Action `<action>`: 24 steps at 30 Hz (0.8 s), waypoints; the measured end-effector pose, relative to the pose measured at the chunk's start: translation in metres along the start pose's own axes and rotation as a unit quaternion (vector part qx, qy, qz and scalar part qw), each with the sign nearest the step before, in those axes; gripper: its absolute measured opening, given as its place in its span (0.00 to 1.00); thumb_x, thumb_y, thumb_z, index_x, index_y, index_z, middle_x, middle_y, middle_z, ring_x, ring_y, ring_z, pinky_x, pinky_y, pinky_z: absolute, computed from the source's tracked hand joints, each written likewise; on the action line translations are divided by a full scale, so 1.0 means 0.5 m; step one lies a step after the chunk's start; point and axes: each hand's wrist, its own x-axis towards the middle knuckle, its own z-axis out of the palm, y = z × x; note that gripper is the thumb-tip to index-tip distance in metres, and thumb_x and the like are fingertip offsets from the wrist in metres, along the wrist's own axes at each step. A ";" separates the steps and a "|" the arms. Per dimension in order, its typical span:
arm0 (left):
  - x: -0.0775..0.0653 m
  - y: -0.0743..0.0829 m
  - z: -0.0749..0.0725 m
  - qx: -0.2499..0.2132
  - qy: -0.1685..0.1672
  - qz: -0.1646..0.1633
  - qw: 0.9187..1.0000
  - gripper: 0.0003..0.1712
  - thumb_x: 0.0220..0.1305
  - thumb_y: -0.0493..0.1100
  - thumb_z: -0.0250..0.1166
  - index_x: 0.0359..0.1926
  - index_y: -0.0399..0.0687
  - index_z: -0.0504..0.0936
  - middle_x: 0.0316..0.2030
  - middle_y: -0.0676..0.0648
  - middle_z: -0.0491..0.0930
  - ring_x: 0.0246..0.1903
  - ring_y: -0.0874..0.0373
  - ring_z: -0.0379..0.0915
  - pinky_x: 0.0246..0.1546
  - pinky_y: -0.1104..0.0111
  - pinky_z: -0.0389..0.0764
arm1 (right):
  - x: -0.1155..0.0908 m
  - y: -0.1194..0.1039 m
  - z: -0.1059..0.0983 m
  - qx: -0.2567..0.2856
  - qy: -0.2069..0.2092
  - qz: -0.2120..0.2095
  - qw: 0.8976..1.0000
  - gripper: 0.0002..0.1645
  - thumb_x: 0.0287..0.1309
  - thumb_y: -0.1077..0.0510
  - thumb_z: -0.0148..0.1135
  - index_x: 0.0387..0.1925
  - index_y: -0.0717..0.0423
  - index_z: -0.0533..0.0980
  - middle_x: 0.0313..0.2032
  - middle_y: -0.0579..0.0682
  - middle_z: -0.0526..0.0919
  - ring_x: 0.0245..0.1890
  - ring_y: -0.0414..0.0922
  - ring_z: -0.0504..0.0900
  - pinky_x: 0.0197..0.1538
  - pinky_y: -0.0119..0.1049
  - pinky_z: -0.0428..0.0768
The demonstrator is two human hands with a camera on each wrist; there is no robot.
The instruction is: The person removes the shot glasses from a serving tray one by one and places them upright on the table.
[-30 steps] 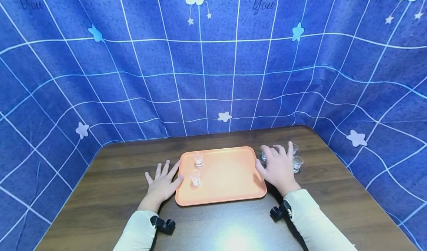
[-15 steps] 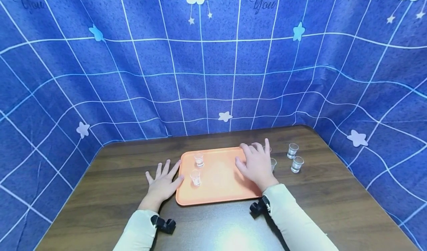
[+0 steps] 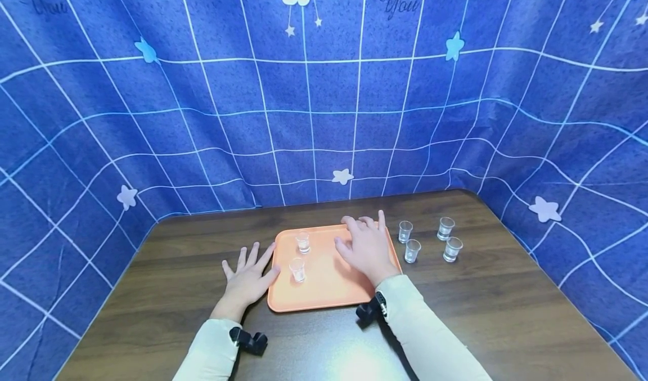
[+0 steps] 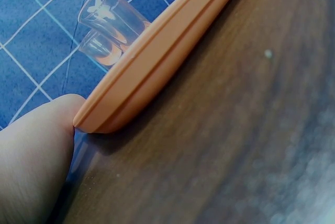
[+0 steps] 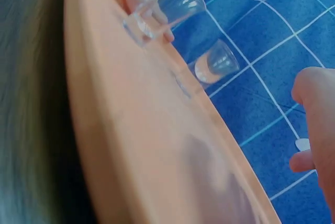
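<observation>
An orange tray [image 3: 326,301] lies on the table, with two small clear shot glasses standing on its left half. The farther shot glass [image 3: 303,242] and the nearer shot glass [image 3: 297,270] also show in both wrist views. My left hand [image 3: 243,284] rests with spread fingers on the table, its thumb and forefinger touching the tray's left rim. Over the right half of the tray hovers my right hand [image 3: 367,251]. In the right wrist view its thumb [image 5: 314,93] and a finger stand apart with nothing visible between them.
Several more shot glasses stand right of the tray, among them one near its edge [image 3: 412,251] and one farther right [image 3: 452,249]. A blue curtain [image 3: 324,111] with white grid lines hangs around the wooden table [image 3: 167,268].
My right hand has moved left, from beside the glasses on the right to above the tray, and the glasses it covered are visible. My left hand has stayed at the tray's rim.
</observation>
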 end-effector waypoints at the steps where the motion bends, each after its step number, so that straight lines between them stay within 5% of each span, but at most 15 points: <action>1: 0.000 0.000 0.000 -0.001 -0.001 0.000 1.000 0.40 0.73 0.72 0.42 0.81 0.69 0.50 0.80 0.38 0.43 0.77 0.30 0.30 0.61 0.25 0.21 | 0.003 -0.005 0.002 0.007 -0.004 0.003 1.000 0.29 0.62 0.36 0.54 0.58 0.46 0.75 0.46 0.45 0.88 0.58 0.54 0.77 0.74 0.65 0.40; 10: -0.001 0.002 -0.002 0.000 0.007 0.001 1.000 0.40 0.73 0.72 0.42 0.80 0.68 0.52 0.80 0.38 0.44 0.77 0.30 0.31 0.61 0.24 0.22 | 0.021 -0.049 0.026 0.069 -0.039 0.036 0.996 0.33 0.61 0.33 0.59 0.63 0.41 0.73 0.47 0.43 0.87 0.59 0.52 0.77 0.74 0.65 0.42; 17: -0.004 0.006 -0.002 -0.005 0.007 0.001 1.000 0.40 0.73 0.73 0.42 0.80 0.70 0.52 0.80 0.38 0.45 0.77 0.31 0.32 0.61 0.25 0.22 | 0.023 -0.081 0.043 0.149 -0.077 0.073 0.983 0.37 0.58 0.34 0.63 0.66 0.42 0.71 0.50 0.45 0.87 0.61 0.53 0.76 0.73 0.68 0.39; 24: -0.005 0.007 -0.004 -0.001 0.014 0.007 1.000 0.39 0.73 0.72 0.42 0.80 0.69 0.52 0.79 0.37 0.45 0.76 0.29 0.32 0.61 0.24 0.24 | 0.029 -0.108 0.057 0.152 -0.085 0.082 0.981 0.38 0.56 0.31 0.64 0.65 0.40 0.72 0.50 0.43 0.87 0.61 0.51 0.76 0.72 0.67 0.32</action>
